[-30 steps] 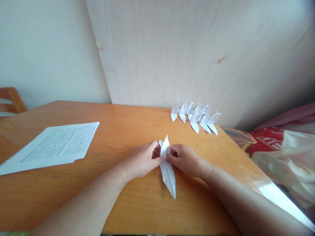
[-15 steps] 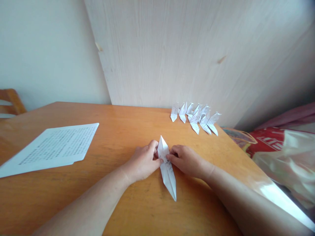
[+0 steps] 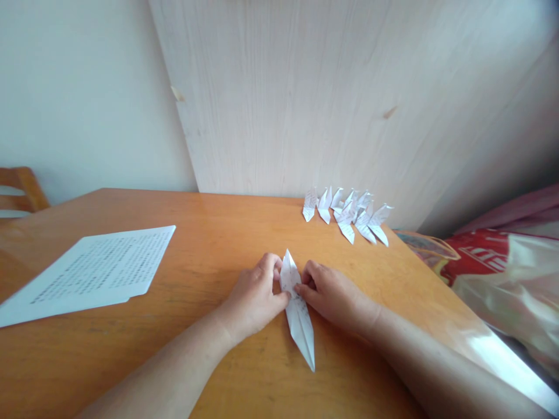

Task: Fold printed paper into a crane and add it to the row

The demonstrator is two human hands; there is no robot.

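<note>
A long, narrow piece of folded white paper, pointed at both ends and creased down its length, lies between my hands just over the wooden table. My left hand grips its left edge near the middle, thumb on top and fingers curled at the side. From the right, my right hand pinches the opposite edge, its thumb on the printed middle part. The undersides of the paper and some fingertips are hidden.
Several folded paper figures stand grouped at the back right of the table, near the pale board. Printed sheets lie at the left. Bags sit beyond the right edge, and a wooden chair is at far left.
The whole view has shifted slightly, so everything sits a little lower. My left fingers have lifted a bit from the paper's upper left edge; both hands stay at its middle.
</note>
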